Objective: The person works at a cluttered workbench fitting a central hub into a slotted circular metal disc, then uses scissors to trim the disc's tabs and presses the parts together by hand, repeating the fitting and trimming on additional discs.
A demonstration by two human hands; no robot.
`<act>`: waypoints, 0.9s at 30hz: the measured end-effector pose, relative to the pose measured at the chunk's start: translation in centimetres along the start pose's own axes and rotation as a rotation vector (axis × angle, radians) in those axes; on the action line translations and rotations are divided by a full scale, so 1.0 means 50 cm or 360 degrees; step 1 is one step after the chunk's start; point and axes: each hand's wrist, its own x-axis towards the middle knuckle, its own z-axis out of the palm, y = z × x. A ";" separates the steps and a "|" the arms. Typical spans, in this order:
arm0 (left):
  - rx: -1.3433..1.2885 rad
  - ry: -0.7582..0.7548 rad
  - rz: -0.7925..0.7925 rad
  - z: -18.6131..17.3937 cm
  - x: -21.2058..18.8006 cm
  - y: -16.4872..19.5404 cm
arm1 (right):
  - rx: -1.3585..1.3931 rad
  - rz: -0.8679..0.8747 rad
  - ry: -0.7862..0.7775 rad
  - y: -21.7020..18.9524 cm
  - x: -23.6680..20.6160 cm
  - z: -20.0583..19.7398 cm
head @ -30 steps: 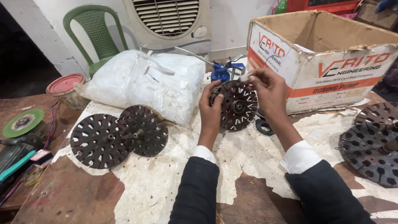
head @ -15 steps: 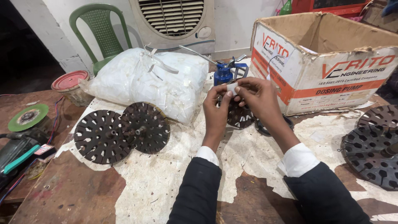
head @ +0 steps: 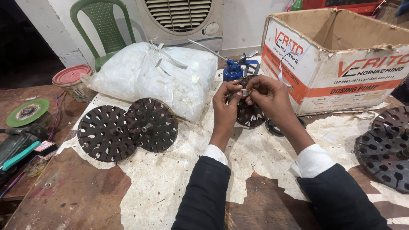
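Head view: both hands, left (head: 225, 108) and right (head: 269, 99), pinching small pale strip (head: 244, 91) over dark slotted metal disc (head: 250, 111), stood upright on paper-scrap-covered table (head: 170, 187).

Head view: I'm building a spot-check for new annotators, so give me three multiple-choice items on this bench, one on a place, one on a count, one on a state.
1. Where does the white plastic sack lie?
A. behind the two dark slotted discs
B. inside the cardboard box
C. on the green chair

2. How many dark slotted discs lie side by side at left?
A. one
B. two
C. four

3. How are the hands placed?
A. flat on the table
B. raised together, pinching a small pale piece
C. apart at the table's edges

Answers: 1 A, the sack sits just beyond them. 2 B, two overlap there. 3 B, left hand and right hand meet above another disc.
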 end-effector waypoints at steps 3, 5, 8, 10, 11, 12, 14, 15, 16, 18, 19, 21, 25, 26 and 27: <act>-0.0174 -0.0004 -0.0112 0.001 0.000 -0.005 | 0.0116 0.0003 -0.0039 0.005 0.002 0.000; -0.0160 0.0009 -0.0155 -0.002 0.001 0.000 | 0.0073 0.0043 -0.0041 -0.001 0.005 -0.005; -0.0208 0.0039 -0.0189 0.001 0.000 0.010 | -0.0007 0.0178 0.0007 -0.018 0.003 -0.030; -0.0216 0.0079 -0.0210 0.004 -0.001 0.018 | -0.0322 0.0309 0.0101 -0.025 0.001 -0.054; -0.0194 0.0108 -0.0227 0.004 -0.003 0.022 | -0.0608 0.0385 0.0172 -0.027 -0.001 -0.069; -0.0174 0.0140 -0.0240 0.004 -0.004 0.026 | -0.0896 0.0458 0.0239 -0.029 -0.004 -0.083; -0.0242 0.0178 -0.0273 0.002 -0.004 0.031 | -0.1464 0.0499 0.0002 -0.026 -0.013 -0.100; -0.0273 0.0191 -0.0294 0.002 -0.004 0.032 | -0.1743 0.0524 -0.0116 -0.023 -0.018 -0.103; -0.0252 0.0192 -0.0285 0.002 -0.004 0.033 | -0.1726 0.0697 -0.0189 -0.021 -0.020 -0.101; -0.0210 0.0193 -0.0272 0.002 -0.005 0.033 | -0.1676 0.1048 -0.0336 -0.021 -0.025 -0.092; -0.0181 0.0168 -0.0235 0.005 -0.005 0.032 | -0.1644 0.1178 -0.0358 -0.025 -0.026 -0.090; -0.0120 0.0129 -0.0154 0.008 -0.005 0.031 | -0.1577 0.1428 -0.0413 -0.040 -0.024 -0.090; -0.0226 0.0172 -0.0252 0.013 -0.004 0.032 | -0.1531 0.1347 -0.0669 -0.061 -0.028 -0.105; -0.0270 0.0184 -0.0272 0.014 -0.005 0.033 | -0.1522 0.1289 -0.0705 -0.060 -0.029 -0.109; -0.0315 0.0199 -0.0293 0.014 -0.006 0.032 | -0.1513 0.1233 -0.0744 -0.055 -0.030 -0.115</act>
